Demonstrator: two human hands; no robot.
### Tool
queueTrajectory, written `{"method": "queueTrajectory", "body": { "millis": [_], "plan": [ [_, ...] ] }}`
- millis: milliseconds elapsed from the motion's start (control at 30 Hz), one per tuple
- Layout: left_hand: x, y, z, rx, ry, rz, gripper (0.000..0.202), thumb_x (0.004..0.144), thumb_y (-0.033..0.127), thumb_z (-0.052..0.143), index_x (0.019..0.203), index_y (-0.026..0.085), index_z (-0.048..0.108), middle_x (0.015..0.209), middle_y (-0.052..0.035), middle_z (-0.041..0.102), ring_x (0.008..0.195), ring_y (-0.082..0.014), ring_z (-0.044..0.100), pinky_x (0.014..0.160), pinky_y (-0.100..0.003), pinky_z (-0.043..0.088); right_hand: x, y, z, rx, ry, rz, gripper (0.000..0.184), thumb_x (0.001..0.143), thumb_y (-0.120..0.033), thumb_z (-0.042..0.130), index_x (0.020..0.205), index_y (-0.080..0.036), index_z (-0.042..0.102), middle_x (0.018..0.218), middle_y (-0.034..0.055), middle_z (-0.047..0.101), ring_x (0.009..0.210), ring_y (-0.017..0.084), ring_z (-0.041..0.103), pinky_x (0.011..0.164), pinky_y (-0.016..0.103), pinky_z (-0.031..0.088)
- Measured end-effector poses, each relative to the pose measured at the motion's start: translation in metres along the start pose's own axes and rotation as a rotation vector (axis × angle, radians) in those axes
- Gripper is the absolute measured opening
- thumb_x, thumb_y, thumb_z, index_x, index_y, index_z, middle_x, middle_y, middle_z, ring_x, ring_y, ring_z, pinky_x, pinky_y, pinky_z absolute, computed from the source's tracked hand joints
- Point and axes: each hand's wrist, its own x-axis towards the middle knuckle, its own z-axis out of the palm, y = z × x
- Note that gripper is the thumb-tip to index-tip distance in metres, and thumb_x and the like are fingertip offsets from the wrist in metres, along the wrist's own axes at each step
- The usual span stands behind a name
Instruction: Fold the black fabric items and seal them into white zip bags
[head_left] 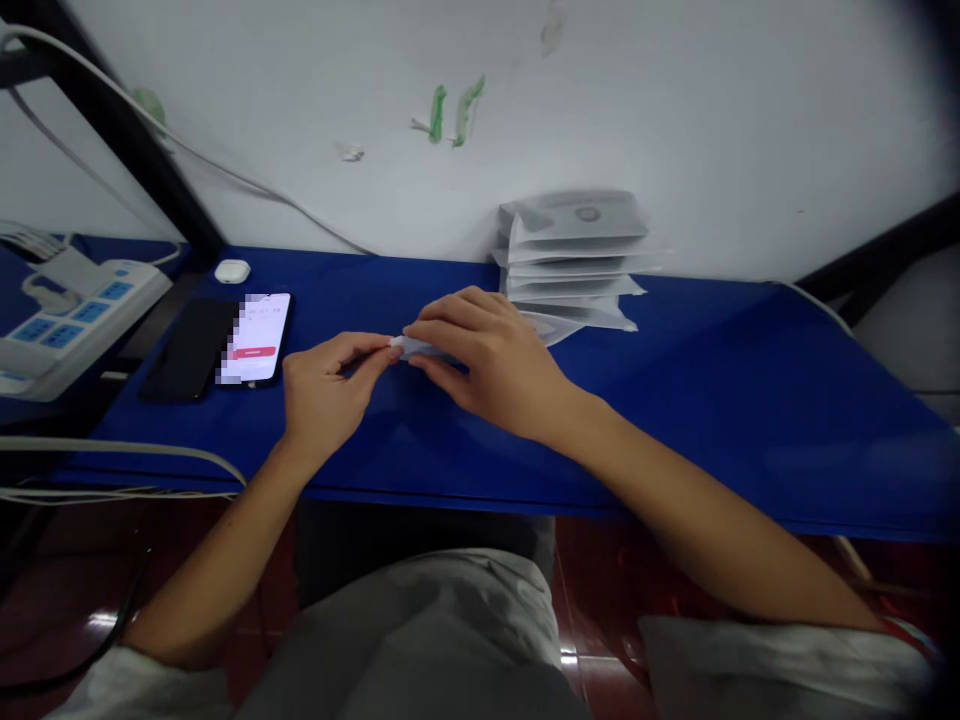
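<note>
Between my two hands, over the blue table [675, 430], is a thin, pale white strip [411, 347] that looks like folded paper or plastic. My left hand [326, 390] pinches its left end between thumb and fingertips. The fingers and thumb of my right hand [499, 360] close on the rest and hide most of it, so its exact kind cannot be made out. Just behind my right hand stands a stack of flat, frosted white plastic bags [577, 225], with a round mark on the top one.
Left of my hands lie a lit phone [266, 335] and a dark phone [191, 350]. A white earbud case [232, 271] sits near the wall [712, 130]. Farther left is a white power strip [94, 310] with cables. Loose cords [150, 447] cross the table's left front edge.
</note>
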Motion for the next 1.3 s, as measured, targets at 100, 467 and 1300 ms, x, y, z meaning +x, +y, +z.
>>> {"method": "queueTrajectory", "body": {
  "millis": [100, 467, 1300],
  "plan": [
    [0.001, 0.001, -0.003, 0.047, -0.033, 0.043, 0.010, 0.082, 0.032, 0.065, 0.084, 0.025, 0.072, 0.079, 0.0031, 0.075, 0.072, -0.0138, 0.070, 0.068, -0.025, 0.057, 0.007, 0.001, 0.003, 0.011, -0.006, -0.005, 0.018, 0.091, -0.018, 0.048, 0.096, -0.017, 0.065, 0.096, 0.0078, 0.064, 0.089, 0.022, 0.052, 0.076, 0.035, 0.038],
    [0.003, 0.003, -0.005, 0.140, -0.110, 0.164, 0.015, 0.088, 0.025, 0.054, 0.085, 0.023, 0.069, 0.079, 0.0019, 0.073, 0.069, -0.0125, 0.067, 0.065, -0.023, 0.053, 0.012, -0.001, -0.002, -0.027, -0.071, -0.077, 0.020, 0.092, -0.019, 0.044, 0.088, -0.015, 0.064, 0.090, 0.0070, 0.062, 0.080, 0.019, 0.047, 0.071, 0.033, 0.033],
    [0.004, 0.000, -0.007, 0.261, -0.104, 0.359, 0.015, 0.091, 0.019, 0.049, 0.084, 0.022, 0.062, 0.082, -0.0005, 0.067, 0.079, -0.0152, 0.061, 0.074, -0.031, 0.049, -0.013, 0.021, -0.014, -0.229, -0.041, -0.015, 0.019, 0.090, -0.019, 0.046, 0.087, -0.020, 0.065, 0.098, 0.0072, 0.061, 0.085, 0.022, 0.047, 0.071, 0.037, 0.034]
  ]
}}
